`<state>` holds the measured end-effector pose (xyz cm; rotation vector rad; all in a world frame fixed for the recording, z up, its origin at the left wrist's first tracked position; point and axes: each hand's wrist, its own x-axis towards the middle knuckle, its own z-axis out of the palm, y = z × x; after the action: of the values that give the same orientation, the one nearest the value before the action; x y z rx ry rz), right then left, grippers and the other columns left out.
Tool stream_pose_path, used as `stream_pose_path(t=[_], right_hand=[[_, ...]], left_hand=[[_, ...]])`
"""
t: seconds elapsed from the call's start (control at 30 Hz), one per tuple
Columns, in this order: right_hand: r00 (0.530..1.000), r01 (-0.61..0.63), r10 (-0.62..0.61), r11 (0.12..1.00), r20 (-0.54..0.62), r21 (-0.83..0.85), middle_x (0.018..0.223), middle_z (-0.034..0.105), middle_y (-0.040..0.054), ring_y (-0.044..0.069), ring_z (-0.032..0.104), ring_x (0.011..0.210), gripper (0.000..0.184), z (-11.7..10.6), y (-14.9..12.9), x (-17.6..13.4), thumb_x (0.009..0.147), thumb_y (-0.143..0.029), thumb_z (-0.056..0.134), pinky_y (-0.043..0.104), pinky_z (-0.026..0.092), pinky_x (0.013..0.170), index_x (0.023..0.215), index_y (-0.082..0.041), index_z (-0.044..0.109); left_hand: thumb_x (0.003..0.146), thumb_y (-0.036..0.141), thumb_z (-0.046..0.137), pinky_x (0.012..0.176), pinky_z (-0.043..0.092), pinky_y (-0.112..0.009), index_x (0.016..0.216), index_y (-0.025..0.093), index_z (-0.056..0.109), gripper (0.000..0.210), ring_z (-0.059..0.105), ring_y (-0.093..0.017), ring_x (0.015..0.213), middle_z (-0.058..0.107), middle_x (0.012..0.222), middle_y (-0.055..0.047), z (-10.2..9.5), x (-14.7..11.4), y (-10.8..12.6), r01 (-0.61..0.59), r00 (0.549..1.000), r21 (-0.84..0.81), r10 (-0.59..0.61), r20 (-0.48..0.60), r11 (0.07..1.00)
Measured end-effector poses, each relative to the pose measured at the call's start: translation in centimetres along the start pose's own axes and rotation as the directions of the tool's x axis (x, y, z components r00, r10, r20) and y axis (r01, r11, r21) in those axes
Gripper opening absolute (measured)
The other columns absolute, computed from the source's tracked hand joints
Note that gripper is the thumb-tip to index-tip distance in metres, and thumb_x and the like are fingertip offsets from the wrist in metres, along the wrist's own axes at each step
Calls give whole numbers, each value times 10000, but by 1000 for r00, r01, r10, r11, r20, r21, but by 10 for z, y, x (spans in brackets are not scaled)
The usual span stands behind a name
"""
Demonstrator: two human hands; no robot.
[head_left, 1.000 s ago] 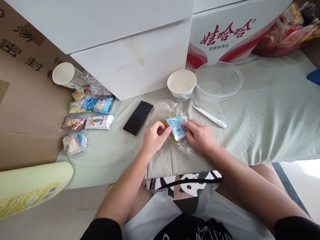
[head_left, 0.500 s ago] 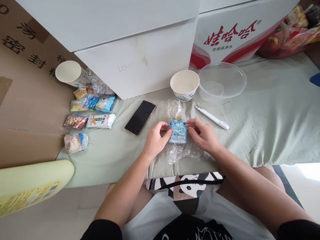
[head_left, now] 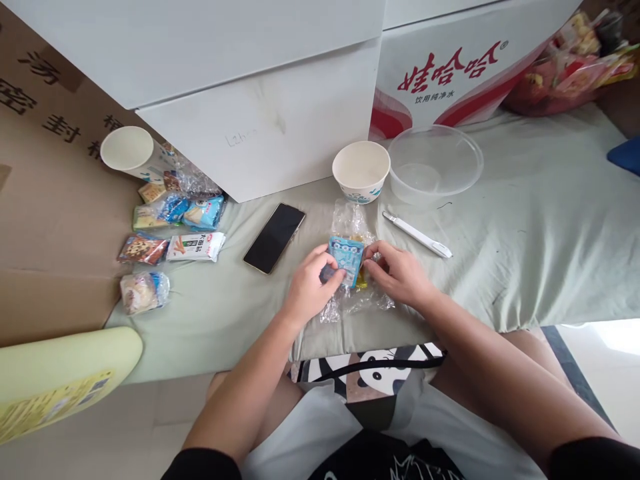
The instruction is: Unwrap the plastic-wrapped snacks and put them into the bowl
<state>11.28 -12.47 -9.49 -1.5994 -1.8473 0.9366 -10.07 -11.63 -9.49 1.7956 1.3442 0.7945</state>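
My left hand (head_left: 311,283) pinches a small light-blue packet (head_left: 346,259) with printed text between thumb and fingers, tilted slightly. Under and beside it, something yellow (head_left: 361,279) shows at its right edge. Crinkled clear plastic wrapping (head_left: 367,300) lies beneath and around both. My right hand (head_left: 397,272) is at the packet's right side with thumb and fingertips closed together near the yellow thing; what they grip is hidden.
A phone (head_left: 275,238) lies to the left, a white utility knife (head_left: 418,235) to the right. Behind stand a paper bowl (head_left: 361,172) and a clear plastic bowl (head_left: 467,167). Several wrapped snacks (head_left: 196,246) and a paper cup (head_left: 129,152) are at left, beside cardboard boxes (head_left: 280,123).
The blue packet has shifted left and tilted in my left hand, uncovering the yellow thing at its right. The plastic wrapping has moved a little, and the view has turned slightly.
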Motion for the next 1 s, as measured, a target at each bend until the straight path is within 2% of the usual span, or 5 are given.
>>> stream_pose_path(t=[0.17, 0.4, 0.67, 0.83, 1.0], right_hand=[[996, -83, 83, 995, 9, -48, 755, 745, 7, 211, 693, 690, 141, 1, -2, 2, 880, -345, 572, 322, 464, 668, 980, -247, 548], [987, -138, 123, 980, 107, 143, 963, 762, 74, 275, 734, 847, 647, -3, -1, 0, 829, -565, 679, 403, 552, 742, 1335, -215, 479], [970, -231, 183, 490, 160, 841, 1096, 704, 64, 212, 707, 846, 639, -9, -2, 4, 710, -524, 787, 330, 585, 654, 1222, -269, 502], [961, -240, 234, 447, 147, 861, 949, 657, -12, 140, 606, 616, 649, -26, -1, 9, 689, -507, 778, 262, 463, 473, 1225, -299, 478], [932, -360, 119, 407, 342, 839, 945, 648, -5, 138, 596, 604, 755, -26, -6, 6, 576, -467, 865, 279, 518, 504, 1201, -291, 480]], left_hand=[[797, 348, 740, 932, 532, -400, 673, 202, 614, 229, 671, -316, 1189, 713, 1313, -138, -5, 9, -8, 169, 968, -433, -232, -97, 885], [732, 455, 773, 933, 581, -502, 669, 217, 510, 361, 671, -346, 1232, 721, 1296, -110, -12, 10, 13, 388, 908, -888, -266, 324, 245], [763, 504, 741, 979, 584, -544, 643, 221, 382, 473, 605, -347, 1351, 718, 1291, -82, -1, 14, 7, 315, 929, -919, -275, 248, 236], [777, 512, 696, 957, 588, -538, 656, 217, 437, 411, 583, -342, 1372, 711, 1320, -54, -12, 20, -1, 231, 935, -927, -330, 128, 294], [773, 555, 680, 892, 578, -596, 622, 207, 372, 489, 626, -380, 1292, 715, 1278, -82, -11, 13, -2, 342, 925, -902, -260, 275, 264]])
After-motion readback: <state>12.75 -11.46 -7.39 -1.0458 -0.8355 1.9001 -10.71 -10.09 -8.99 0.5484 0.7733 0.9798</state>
